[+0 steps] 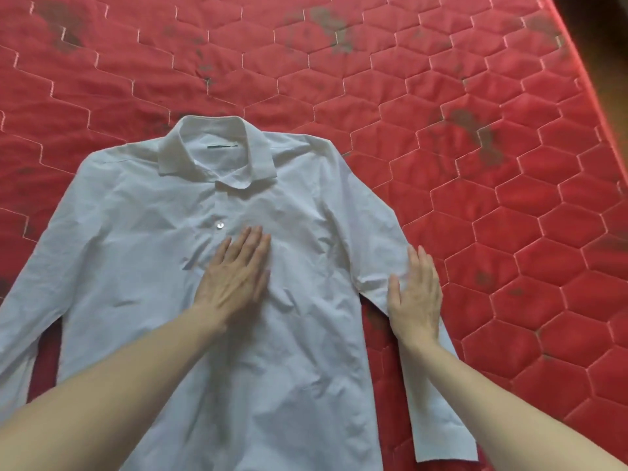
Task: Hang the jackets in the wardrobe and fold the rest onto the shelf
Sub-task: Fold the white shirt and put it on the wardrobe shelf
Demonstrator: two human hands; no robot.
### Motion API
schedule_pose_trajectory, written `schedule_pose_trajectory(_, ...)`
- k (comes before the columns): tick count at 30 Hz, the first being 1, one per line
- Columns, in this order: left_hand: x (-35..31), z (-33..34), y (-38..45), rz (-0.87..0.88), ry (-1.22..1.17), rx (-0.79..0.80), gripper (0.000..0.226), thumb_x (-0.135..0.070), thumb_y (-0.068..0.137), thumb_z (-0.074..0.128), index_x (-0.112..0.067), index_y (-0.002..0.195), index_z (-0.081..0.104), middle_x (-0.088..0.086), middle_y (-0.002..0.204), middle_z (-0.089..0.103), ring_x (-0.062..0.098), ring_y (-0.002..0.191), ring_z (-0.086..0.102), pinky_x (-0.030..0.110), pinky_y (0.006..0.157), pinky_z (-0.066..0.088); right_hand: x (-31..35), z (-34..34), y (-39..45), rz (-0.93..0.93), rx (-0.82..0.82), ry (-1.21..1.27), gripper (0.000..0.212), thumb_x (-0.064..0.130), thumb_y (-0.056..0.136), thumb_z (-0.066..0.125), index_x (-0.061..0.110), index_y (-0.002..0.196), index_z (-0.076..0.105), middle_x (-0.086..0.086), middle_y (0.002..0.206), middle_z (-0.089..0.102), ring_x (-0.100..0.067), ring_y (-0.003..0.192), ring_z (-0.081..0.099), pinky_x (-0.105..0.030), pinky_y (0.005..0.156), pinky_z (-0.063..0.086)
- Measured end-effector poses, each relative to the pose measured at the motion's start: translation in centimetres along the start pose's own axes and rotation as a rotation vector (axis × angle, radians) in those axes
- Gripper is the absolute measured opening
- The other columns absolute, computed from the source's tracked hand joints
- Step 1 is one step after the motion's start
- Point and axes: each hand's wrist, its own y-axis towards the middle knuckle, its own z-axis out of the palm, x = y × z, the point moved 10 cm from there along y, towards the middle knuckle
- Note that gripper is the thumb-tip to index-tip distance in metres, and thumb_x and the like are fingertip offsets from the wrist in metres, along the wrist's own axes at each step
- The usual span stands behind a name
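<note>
On quilted red mattress (475,164), both hands (238,277) flatten wrinkled white shirt (142,239).

The shirt (142,232) is plain white with no print, bearing a pale, pearly button (220,226) on its front and a thin dark green line (222,146) inside the collar. The mattress (509,198) beneath it is red, quilted in a hexagon pattern of pale stitching. Dark greyish-brown stains mark the red at the far left, far middle and right.
</note>
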Motion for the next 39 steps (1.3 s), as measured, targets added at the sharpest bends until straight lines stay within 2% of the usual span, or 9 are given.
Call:
schedule_pose_trajectory(4,-7.2,2.3,3.0,-0.022,-0.029,0.031,0.068,-0.046,0.106,0.013,-0.018,0.167,0.009,0.003,0.175,0.004,0.021,0.162,0.002,0.043,0.13,0.003,-4.2,-3.2,0.3,0.045,-0.019,0.085,0.05,0.026,0.095,0.069,0.018,0.142,0.055,-0.005,0.12,0.065,-0.03,0.113,0.057,-0.048,0.096,0.047)
schedule_pose_trajectory(7,-10.6,3.0,4.9,-0.103,-0.068,0.048,0.069,-0.044,0.11,0.028,-0.016,0.167,0.001,0.002,0.176,-0.002,0.019,0.162,-0.004,0.043,0.131,0.0,-6.0,-2.4,0.7,0.032,0.233,0.218,0.009,0.03,0.093,0.069,0.027,0.098,0.063,0.008,0.073,0.062,-0.017,0.075,0.061,-0.042,0.069,0.049)
schedule_pose_trajectory(9,-11.8,2.6,5.5,-0.176,-0.111,0.031,0.069,-0.042,0.109,0.032,-0.013,0.166,0.005,0.004,0.176,0.0,0.02,0.162,-0.003,0.045,0.131,0.002,-6.0,-2.6,1.1,-0.055,0.318,0.236,0.029,0.033,0.098,0.063,0.022,0.075,0.05,0.01,0.063,0.051,-0.012,0.063,0.05,-0.037,0.061,0.04)
schedule_pose_trajectory(17,-12.3,-0.3,7.3,-0.16,-0.041,0.017,0.06,-0.039,0.108,0.039,-0.009,0.159,0.028,0.011,0.166,0.031,0.027,0.154,0.029,0.046,0.124,0.023,-8.9,-10.7,9.6,-0.009,0.255,0.266,0.02,0.036,0.101,0.061,0.025,0.084,0.063,0.013,0.067,0.062,-0.004,0.063,0.051,-0.026,0.064,0.042)
schedule_pose_trajectory(24,-12.5,-3.8,11.6,-0.09,-0.017,-0.134,0.037,-0.023,0.104,0.046,-0.005,0.136,0.05,0.017,0.136,0.051,0.039,0.119,0.05,0.048,0.102,0.039,-4.9,-17.9,11.2,-0.457,-0.288,-0.235,0.013,0.027,0.103,0.061,0.019,0.096,0.069,0.001,0.083,0.069,-0.026,0.077,0.064,-0.036,0.055,0.046)
schedule_pose_trajectory(29,-14.1,-4.0,15.2,-0.051,-0.044,-0.126,0.037,-0.022,0.106,0.041,-0.007,0.14,0.047,0.016,0.152,0.044,0.036,0.136,0.043,0.046,0.115,0.031,-9.3,-10.2,9.8,-0.319,0.269,-0.178,0.023,0.028,0.108,0.045,0.018,0.101,0.064,0.0,0.092,0.069,-0.029,0.091,0.066,-0.045,0.076,0.049)
schedule_pose_trajectory(32,-14.6,-2.4,17.2,-0.026,-0.045,-0.047,0.055,-0.021,0.107,0.037,-0.011,0.16,0.026,0.013,0.169,0.023,0.034,0.156,0.021,0.049,0.126,0.018,-12.1,-12.6,12.1,-0.117,0.024,-0.065,0.024,0.012,0.103,0.052,0.017,0.122,0.065,-0.001,0.114,0.07,-0.03,0.105,0.059,-0.049,0.086,0.049)
schedule_pose_trajectory(35,-14.1,-0.2,18.3,-0.03,-0.025,0.046,0.065,-0.035,0.109,0.029,-0.018,0.166,0.004,0.009,0.175,0.0,0.031,0.161,-0.001,0.05,0.129,0.008,-15.1,-12.6,14.0,0.019,0.103,-0.139,0.055,0.014,0.093,0.065,0.014,0.146,0.052,-0.008,0.14,0.057,-0.036,0.126,0.048,-0.053,0.103,0.041)
schedule_pose_trajectory(39,-13.2,1.5,18.3,-0.045,-0.057,0.062,0.072,-0.057,0.105,0.016,-0.029,0.165,-0.014,0.0,0.172,-0.023,0.026,0.159,-0.023,0.047,0.128,-0.01,-17.8,-12.6,13.9,0.033,0.252,-0.406,0.05,0.05,0.089,0.071,0.019,0.125,0.058,-0.006,0.102,0.066,-0.034,0.102,0.058,-0.046,0.092,0.04)
